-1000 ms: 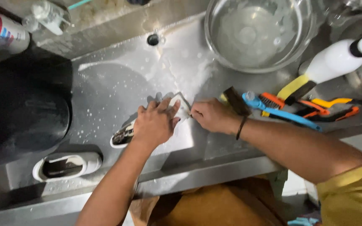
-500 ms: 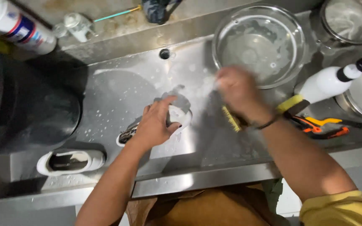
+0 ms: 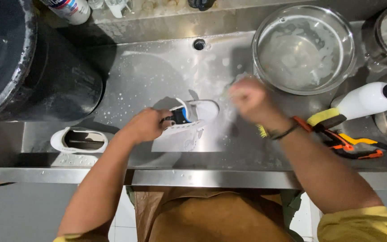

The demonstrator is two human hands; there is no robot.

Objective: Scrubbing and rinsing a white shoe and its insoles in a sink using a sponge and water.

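A: Steel sink deck [image 3: 157, 71], wet all over, foam flecks everywhere. White shoe [image 3: 189, 121] lies mid-deck, opening turned up, blue insole showing.

B: Hands?

A: Left hand [image 3: 146, 125] closed on the shoe at its collar/heel end, pinning it down. Right hand [image 3: 249, 96] fisted, blurred, just right of the toe; looks like a brush in it, yellowish bristles poking out, but can't tell for sure.

B: How'd the shoe handle?

A: My guess: light, upper soft, sole stiffer. Soapy, so slippery. Best hold is where the left hand has it, fingers in the opening, or across the sole. Not fragile.

B: Edges, room?

A: Front lip of the deck sits close below the shoe; a slide that way goes off onto the floor. Big black bucket [image 3: 27, 67] blocks the left. Second white shoe [image 3: 79, 140] lies near the front-left, apart from the first. Metal bowl [image 3: 304, 47] w/ sudsy water up right, near the right hand. White spray bottle [image 3: 366, 99] and orange-handled tools [image 3: 354, 145] crowd the far right. Open patch is centre-back, round the drain hole [image 3: 199, 44].
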